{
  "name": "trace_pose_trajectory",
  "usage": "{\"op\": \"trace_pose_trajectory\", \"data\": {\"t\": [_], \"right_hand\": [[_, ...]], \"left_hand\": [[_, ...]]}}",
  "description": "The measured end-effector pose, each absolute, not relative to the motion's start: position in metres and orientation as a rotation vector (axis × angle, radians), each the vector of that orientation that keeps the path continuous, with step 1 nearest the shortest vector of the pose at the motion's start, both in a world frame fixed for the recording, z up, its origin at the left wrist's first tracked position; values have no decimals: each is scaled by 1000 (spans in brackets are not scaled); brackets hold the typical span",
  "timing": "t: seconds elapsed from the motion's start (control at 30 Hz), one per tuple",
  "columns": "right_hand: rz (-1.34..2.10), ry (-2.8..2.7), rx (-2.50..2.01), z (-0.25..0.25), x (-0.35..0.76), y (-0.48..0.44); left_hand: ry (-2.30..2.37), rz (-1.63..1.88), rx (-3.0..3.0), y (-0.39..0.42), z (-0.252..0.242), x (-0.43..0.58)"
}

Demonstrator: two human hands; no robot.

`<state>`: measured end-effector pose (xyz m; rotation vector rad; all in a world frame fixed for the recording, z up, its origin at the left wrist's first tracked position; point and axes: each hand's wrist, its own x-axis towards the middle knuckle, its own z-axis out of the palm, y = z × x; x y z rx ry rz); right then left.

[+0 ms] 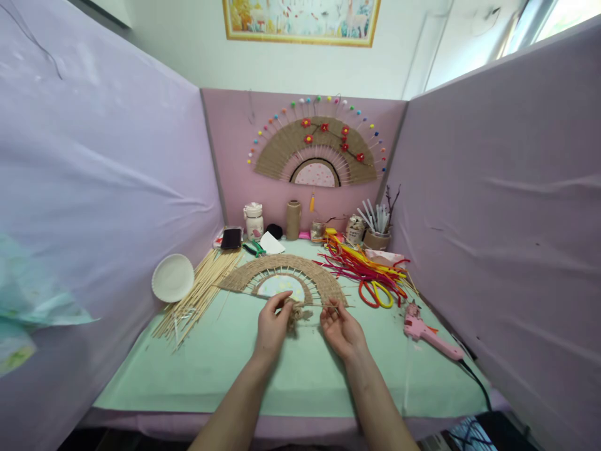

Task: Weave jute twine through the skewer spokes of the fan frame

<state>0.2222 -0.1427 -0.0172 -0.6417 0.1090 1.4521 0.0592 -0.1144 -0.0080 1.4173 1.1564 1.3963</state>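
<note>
On the green tabletop lies a half-round fan (325, 275) woven from brown twine over thin sticks, with a pale patterned half-circle at its centre. My left hand (275, 322) is at the fan's lower edge, thumb and finger pinched on a tangled bunch of jute twine (295, 321). A strand runs right from the bunch to my right hand (342, 329), palm partly up, its thumb and fingertips closed on the strand beside the fan's right lower edge. The exact grip points are small and partly covered by the fingers.
Bamboo sticks (201, 291) and a white bowl (173, 278) are at left. Coloured pipe cleaners (357, 263), scissors (375, 294) and a pink glue gun (429, 335) with a cord are at right. A flowered fan (282, 147) hangs on the back panel above jars and a twine spool (293, 220).
</note>
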Motion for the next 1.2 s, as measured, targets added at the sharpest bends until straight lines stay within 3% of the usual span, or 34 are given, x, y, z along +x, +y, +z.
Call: {"op": "trace_pose_trajectory", "data": {"t": [0.37,0.6,0.77,1.03,1.2], "right_hand": [[1430,105,-642,-21,224,-142],[1386,148,-654,-20,225,-141],[1407,136,-660,-15,225,-144],[1396,-347,-1055,-17,212,-165],[828,-1008,-1391,15,216,-190]], "left_hand": [[788,1676,600,-107,-2,55],[837,1728,550,-99,4,36],[1066,2068,1280,-118,6,36],[1001,2035,1697,-135,4,35],[933,1923,1969,-158,1,36]]}}
